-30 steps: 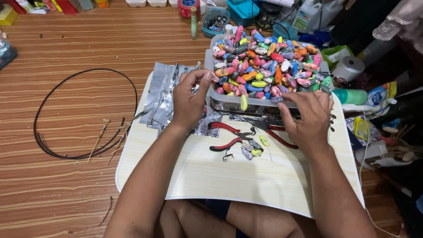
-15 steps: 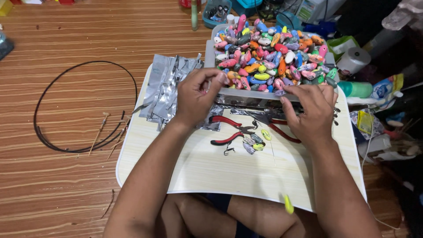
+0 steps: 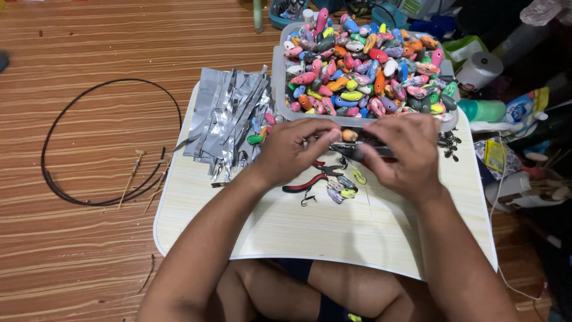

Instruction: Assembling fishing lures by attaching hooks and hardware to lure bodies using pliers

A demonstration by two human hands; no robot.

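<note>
Two hands are working just in front of the grey tray (image 3: 277, 77) of coloured lures: the left hand (image 3: 292, 149) is pinching a small orange lure (image 3: 350, 135), the right hand (image 3: 400, 152) is curling loosely beside it, its grasp hidden. Steadying both wrists on the board (image 3: 250, 220) should be helping.

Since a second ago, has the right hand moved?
Yes. The right hand has shifted toward the left hand, away from the board's right edge, closer to the grey tray.
</note>
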